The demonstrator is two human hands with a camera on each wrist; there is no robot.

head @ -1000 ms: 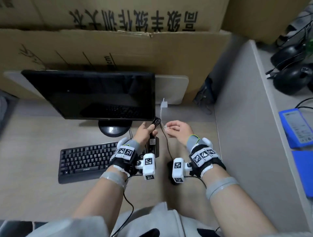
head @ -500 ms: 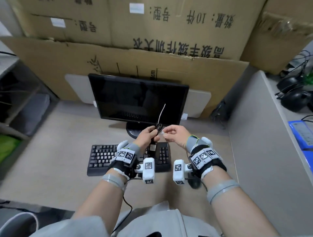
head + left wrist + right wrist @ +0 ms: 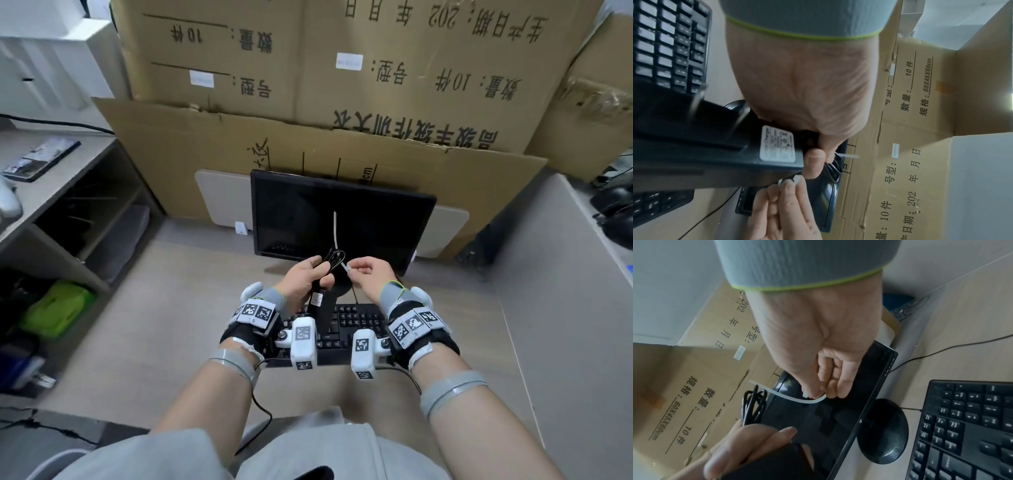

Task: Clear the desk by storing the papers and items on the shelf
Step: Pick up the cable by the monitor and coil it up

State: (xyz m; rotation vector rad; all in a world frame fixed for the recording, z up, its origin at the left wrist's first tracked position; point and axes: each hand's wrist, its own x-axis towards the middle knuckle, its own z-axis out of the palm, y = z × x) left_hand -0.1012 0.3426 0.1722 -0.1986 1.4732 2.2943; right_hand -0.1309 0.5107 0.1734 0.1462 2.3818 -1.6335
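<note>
Left hand point(image 3: 305, 277): fingers wrapping round the black power adapter point(image 3: 748, 151) and its looped cable point(image 3: 335, 258).
Right hand point(image 3: 368, 274): fingers pinching the white cable tie point(image 3: 797, 398).

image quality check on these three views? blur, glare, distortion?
Head view: wide-angle bending at the edges, left margin smeared, hands sharp around the cable. Left wrist view: adapter close to the lens and soft, bright glare spot at the right edge. Right wrist view: evenly lit, zip tie crisp, keyboard slightly soft.
</note>
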